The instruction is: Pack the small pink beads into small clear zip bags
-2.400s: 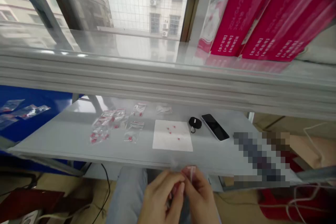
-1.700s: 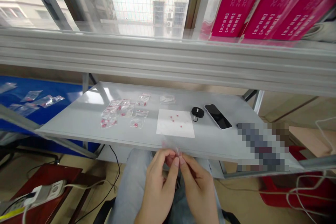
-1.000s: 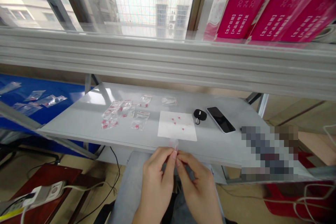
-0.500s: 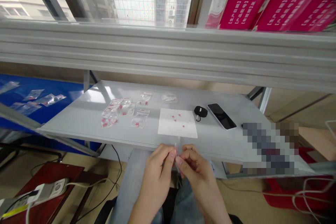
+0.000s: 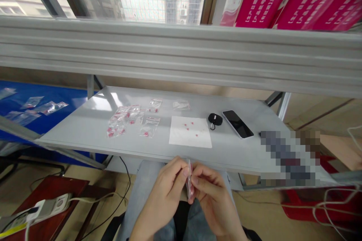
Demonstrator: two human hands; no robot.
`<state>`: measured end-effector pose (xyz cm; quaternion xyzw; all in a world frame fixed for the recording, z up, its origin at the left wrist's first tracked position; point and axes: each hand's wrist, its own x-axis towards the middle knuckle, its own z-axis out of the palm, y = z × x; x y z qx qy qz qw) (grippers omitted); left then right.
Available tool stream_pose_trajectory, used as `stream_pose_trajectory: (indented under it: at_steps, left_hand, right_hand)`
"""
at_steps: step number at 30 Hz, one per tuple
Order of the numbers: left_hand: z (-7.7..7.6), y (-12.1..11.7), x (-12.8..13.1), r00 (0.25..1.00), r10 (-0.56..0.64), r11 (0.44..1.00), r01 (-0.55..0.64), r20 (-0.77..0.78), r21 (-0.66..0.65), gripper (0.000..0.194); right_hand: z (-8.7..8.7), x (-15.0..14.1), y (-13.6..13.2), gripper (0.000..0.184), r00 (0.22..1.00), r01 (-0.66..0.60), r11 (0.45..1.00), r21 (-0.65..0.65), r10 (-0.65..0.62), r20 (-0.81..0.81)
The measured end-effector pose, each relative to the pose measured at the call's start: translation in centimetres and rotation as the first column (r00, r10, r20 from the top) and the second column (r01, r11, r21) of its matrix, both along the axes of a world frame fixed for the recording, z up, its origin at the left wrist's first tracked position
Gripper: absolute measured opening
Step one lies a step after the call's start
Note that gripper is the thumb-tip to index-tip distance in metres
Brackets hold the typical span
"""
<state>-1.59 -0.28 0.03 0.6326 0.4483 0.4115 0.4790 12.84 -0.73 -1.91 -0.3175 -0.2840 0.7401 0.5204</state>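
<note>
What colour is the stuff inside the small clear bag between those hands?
Pinkish red, shown best in the head view, inside the small clear plastic bag.

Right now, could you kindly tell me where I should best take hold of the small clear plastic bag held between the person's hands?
Probably by its top end, coming from above. The small clear plastic bag stands narrow and nearly upright between the left hand and the right hand, whose fingers cover its lower part, so the top edge seems the freest. A flat finger-and-thumb pinch should suit the thin film.
</note>
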Motion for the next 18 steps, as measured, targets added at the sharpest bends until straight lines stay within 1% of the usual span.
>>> stream_pose_trajectory:
  at_steps: [4, 6, 8, 10, 12, 13, 15, 18]
  left_hand:
    - [0.2, -0.1, -0.1, 0.999, -0.037, 0.999, 0.038, -0.033, 0.025, 0.033]
    - [0.4, -0.1, -0.1, 0.997, -0.054, 0.997, 0.057, -0.063, 0.045, 0.032]
    - [0.6, 0.0, 0.0, 0.992, -0.064, 0.995, 0.071, -0.11, 0.065, 0.031]
    - [0.7, 0.1, 0.1, 0.986, -0.063, 0.994, 0.076, -0.157, 0.081, 0.03]
    - [0.8, 0.2, 0.2, 0.98, -0.056, 0.992, 0.076, -0.188, 0.099, 0.03]
    - [0.8, 0.3, 0.3, 0.979, -0.053, 0.991, 0.075, -0.198, 0.109, 0.03]
    - [0.7, 0.3, 0.4, 0.977, -0.048, 0.989, 0.076, -0.209, 0.13, 0.029]
    - [0.7, 0.3, 0.5, 0.98, -0.047, 0.988, 0.073, -0.195, 0.132, 0.029]
  right_hand:
    - [0.1, 0.4, 0.0, 0.015, 0.997, -0.023, 0.999, 0.027, 0.025, -0.072]
    - [0.3, 0.6, 0.0, 0.017, 0.997, -0.025, 0.998, 0.052, 0.028, -0.065]
    - [0.6, 0.8, -0.1, 0.017, 1.0, -0.015, 0.997, 0.076, 0.014, 0.017]
    - [0.9, 1.1, -0.1, 0.018, 0.985, -0.005, 0.993, 0.12, -0.016, 0.17]
    - [1.2, 1.2, 0.0, 0.02, 0.943, -0.02, 0.986, 0.167, -0.037, 0.332]
    - [1.3, 1.3, 0.0, 0.021, 0.921, -0.032, 0.983, 0.182, -0.041, 0.387]
    - [1.5, 1.4, 0.2, 0.024, 0.905, -0.052, 0.982, 0.184, -0.032, 0.425]
    - [1.7, 1.7, 0.5, 0.026, 0.929, -0.082, 0.986, 0.144, 0.023, 0.37]
